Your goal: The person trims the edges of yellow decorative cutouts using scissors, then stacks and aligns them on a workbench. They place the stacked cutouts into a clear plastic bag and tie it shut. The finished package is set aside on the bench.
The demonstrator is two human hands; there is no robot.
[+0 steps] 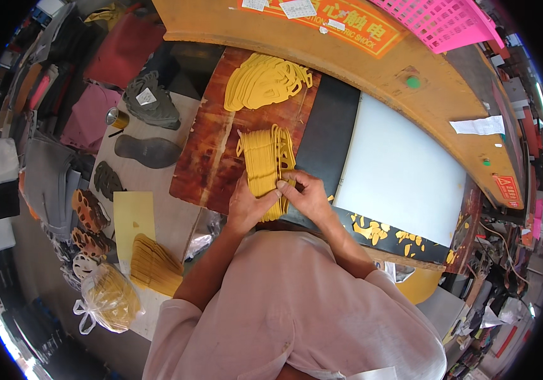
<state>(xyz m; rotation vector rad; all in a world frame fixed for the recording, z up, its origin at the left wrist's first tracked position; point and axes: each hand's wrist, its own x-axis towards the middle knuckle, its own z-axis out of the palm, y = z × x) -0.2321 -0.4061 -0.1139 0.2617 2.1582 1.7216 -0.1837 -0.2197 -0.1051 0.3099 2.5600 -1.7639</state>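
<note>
A thick stack of thin yellow cut-out pieces (261,158) stands on edge on the reddish-brown board in front of me. My left hand (247,204) is closed round its near left side, thumb pressed along the edges. At the near right, my right hand (305,194) pinches the edge of the stack, where the pieces with openings show. Beyond it lies a flat, fanned pile of yellow cut-outs with holes (265,82). What the fingertips do on the underside is hidden.
A black strip and white cutting board (404,164) lie to the right, with yellow scraps (373,229) along the near edge. An orange machine beam (347,60) spans the far side, a pink basket (439,22) above it. Leftward are a dark sole (147,152) and bagged yellow pieces (110,297).
</note>
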